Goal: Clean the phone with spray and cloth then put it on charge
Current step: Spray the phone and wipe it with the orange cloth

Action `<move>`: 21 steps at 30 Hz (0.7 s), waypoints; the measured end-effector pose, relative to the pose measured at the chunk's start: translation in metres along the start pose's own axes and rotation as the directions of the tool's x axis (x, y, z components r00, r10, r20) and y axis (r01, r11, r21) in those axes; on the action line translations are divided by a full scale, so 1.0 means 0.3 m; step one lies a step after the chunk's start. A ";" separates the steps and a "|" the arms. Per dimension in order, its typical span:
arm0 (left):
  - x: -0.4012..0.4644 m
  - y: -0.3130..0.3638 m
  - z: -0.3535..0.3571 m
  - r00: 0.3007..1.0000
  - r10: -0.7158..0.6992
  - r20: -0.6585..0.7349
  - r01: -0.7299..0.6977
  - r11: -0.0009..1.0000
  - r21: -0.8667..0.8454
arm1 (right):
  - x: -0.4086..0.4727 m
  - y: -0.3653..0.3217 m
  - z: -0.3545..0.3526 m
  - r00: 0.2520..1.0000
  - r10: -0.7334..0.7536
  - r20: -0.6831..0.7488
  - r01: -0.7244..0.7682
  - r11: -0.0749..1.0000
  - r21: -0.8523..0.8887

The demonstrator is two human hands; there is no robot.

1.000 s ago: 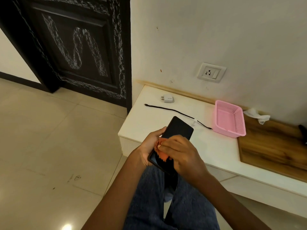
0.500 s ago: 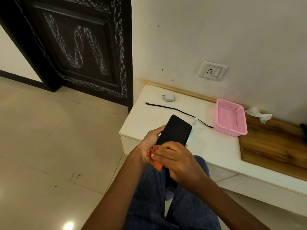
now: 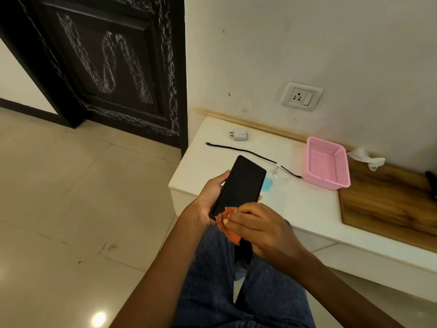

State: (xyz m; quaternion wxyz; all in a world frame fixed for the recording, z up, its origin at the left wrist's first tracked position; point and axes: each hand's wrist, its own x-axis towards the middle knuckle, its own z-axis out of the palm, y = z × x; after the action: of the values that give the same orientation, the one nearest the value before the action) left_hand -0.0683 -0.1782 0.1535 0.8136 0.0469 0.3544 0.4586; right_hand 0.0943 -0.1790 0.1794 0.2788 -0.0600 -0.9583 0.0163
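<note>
A black phone [image 3: 240,185] with a dark screen is held over my lap, screen up. My left hand [image 3: 209,196] grips its left edge and underside. My right hand [image 3: 256,227] pinches a small orange cloth [image 3: 228,226] at the phone's near end. On the white ledge [image 3: 307,209] behind the phone lies a clear spray bottle [image 3: 274,175] with blue liquid, partly hidden by the phone. A white charger adapter [image 3: 239,134] and a black cable [image 3: 250,153] lie farther back. A wall socket [image 3: 302,96] with a switch sits above the ledge.
A pink plastic basket [image 3: 327,163] stands on the ledge to the right of the cable. A crumpled white tissue [image 3: 366,158] lies on a wooden board [image 3: 390,202] further right. A dark carved door [image 3: 106,67] is at the left, above a tiled floor [image 3: 71,197].
My right hand has drawn the orange cloth down the screen toward the phone's near end, uncovering most of the screen. The phone has shifted slightly away from me.
</note>
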 end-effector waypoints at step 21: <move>-0.027 0.027 -0.021 0.994 0.098 -0.055 -0.103 0.991 -0.086 | -0.030 -0.004 -0.012 0.986 0.158 0.046 -0.155 0.986 -0.065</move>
State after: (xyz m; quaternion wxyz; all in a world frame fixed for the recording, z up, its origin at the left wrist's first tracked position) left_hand -0.0807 -0.1813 0.1564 0.7814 0.0170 0.3514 0.5153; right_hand 0.1036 -0.1813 0.1778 0.2500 -0.1434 -0.9575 0.0103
